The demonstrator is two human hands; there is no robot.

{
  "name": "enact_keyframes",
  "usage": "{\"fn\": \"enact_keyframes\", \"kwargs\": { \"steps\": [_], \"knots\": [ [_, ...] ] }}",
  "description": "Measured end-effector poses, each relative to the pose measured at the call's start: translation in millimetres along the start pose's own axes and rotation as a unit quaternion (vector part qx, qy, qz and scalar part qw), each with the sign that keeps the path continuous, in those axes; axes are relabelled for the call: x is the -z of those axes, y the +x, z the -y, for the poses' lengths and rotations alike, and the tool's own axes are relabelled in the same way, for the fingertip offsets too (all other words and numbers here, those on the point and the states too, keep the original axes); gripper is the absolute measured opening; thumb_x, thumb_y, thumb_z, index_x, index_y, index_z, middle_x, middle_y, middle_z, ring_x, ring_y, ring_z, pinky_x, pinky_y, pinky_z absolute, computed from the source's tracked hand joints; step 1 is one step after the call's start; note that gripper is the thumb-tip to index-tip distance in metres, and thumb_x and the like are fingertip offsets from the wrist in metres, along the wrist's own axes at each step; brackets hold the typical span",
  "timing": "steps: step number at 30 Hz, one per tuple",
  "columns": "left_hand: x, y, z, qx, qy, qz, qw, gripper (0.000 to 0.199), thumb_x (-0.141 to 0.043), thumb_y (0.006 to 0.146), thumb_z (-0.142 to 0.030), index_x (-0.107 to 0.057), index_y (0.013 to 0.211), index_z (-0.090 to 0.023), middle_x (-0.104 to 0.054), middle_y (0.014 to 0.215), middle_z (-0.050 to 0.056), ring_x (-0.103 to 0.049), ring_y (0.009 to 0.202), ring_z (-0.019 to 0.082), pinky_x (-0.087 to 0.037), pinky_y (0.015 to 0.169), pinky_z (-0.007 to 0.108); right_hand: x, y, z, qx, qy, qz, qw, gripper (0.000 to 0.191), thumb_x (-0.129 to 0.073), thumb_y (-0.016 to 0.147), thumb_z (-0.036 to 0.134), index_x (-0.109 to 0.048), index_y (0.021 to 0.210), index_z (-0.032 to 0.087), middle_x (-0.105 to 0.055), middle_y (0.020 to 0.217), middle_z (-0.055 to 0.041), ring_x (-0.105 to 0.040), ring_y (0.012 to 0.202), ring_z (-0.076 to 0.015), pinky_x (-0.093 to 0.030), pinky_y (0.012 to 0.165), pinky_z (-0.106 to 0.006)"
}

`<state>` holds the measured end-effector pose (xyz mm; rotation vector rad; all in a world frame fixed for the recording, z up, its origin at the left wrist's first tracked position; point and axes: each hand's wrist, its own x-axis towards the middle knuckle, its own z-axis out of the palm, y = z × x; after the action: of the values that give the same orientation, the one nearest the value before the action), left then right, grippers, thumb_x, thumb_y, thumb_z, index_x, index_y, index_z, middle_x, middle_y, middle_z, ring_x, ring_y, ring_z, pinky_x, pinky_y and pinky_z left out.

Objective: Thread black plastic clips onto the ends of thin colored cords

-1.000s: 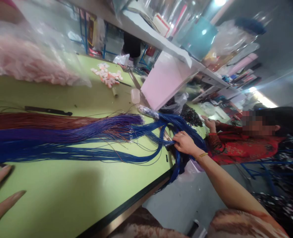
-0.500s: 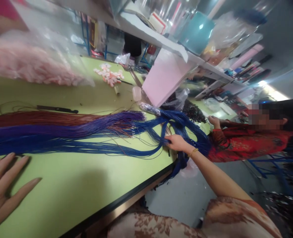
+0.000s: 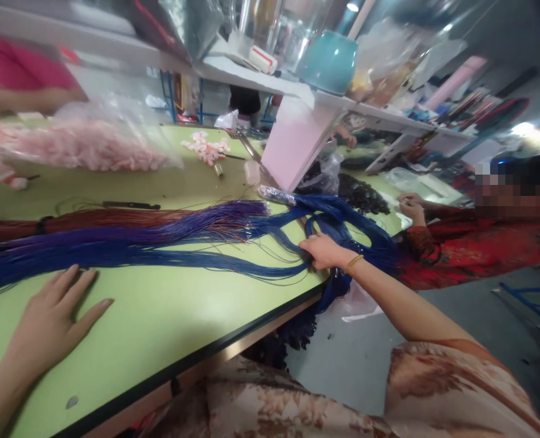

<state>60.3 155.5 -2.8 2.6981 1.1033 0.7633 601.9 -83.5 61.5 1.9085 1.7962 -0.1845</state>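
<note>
Long blue strands [image 3: 151,255] run across the green table [image 3: 160,322], with purple strands [image 3: 196,222] and reddish-brown strands [image 3: 87,220] beside them. My left hand [image 3: 53,316] lies flat at the left, fingers spread, its fingertips at the lower edge of the blue strands. Near the table's right corner my right hand [image 3: 323,250] is closed around part of the blue bundle. More blue strands loop beyond it and hang over the edge. A clear plastic wrap [image 3: 276,195] sits at the bundle's upper side.
Behind the strands lie a black-handled tool [image 3: 131,205], a bag of pink pieces [image 3: 109,143], a small pink-white pile [image 3: 206,148] and a pink board [image 3: 292,140]. A shelf with a teal container [image 3: 329,61] spans the back. A person in red [image 3: 489,249] is at the right.
The view has shifted, so my left hand and forearm show more fully, still flat. My right hand remains closed on the blue strands. The person's hands at the right appear slightly farther right.
</note>
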Motion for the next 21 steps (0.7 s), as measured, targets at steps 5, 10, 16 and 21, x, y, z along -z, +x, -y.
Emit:
{"fn": "enact_keyframes", "kwargs": {
  "steps": [5,10,16,21],
  "knots": [
    [4.5,-4,-12,0.013,0.04,-0.01,0.999,0.076,-0.05,0.088,-0.044,-0.001,0.142,-0.063,0.0,0.158,-0.021,-0.026,0.144,0.035,-0.028,0.114,0.058,-5,-19,22,0.105,-0.024,-0.034,0.994,0.024,-0.061,0.063,0.02,-0.064,0.087,0.014,-0.066,0.094,-0.0137,-0.056,0.096,-0.0279,-0.035,0.09,-0.038],
    [10.8,13,-51,-0.035,0.085,0.009,0.996,0.077,-0.049,0.091,-0.045,0.002,0.148,-0.053,-0.006,0.163,-0.008,-0.022,0.146,0.034,-0.024,0.115,0.058,-6,-26,39,0.061,-0.003,-0.003,0.998,0.05,-0.062,0.063,0.024,-0.058,0.112,0.013,-0.067,0.082,-0.012,-0.062,0.074,-0.0254,-0.037,0.067,-0.03],
    [-23.4,99,-111,-0.114,0.115,0.091,0.983,0.065,-0.046,0.091,-0.05,-0.038,0.146,-0.017,-0.033,0.155,0.015,-0.023,0.146,0.033,-0.023,0.116,0.05,-2,-30,44,0.056,0.069,-0.039,0.995,0.03,-0.055,0.066,0.017,-0.06,0.096,0.016,-0.068,0.098,-0.0128,-0.064,0.091,-0.0257,-0.04,0.07,-0.028],
    [-75.9,169,-125,-0.115,0.139,0.183,0.966,0.102,-0.057,0.075,-0.071,-0.026,0.15,-0.01,-0.031,0.154,0.022,-0.024,0.144,0.038,-0.018,0.116,0.051,1,-35,55,0.011,0.111,-0.005,0.994,0.047,-0.06,0.068,0.029,-0.056,0.112,0.013,-0.07,0.086,-0.0135,-0.067,0.078,-0.0277,-0.038,0.062,-0.029]
  ]
}}
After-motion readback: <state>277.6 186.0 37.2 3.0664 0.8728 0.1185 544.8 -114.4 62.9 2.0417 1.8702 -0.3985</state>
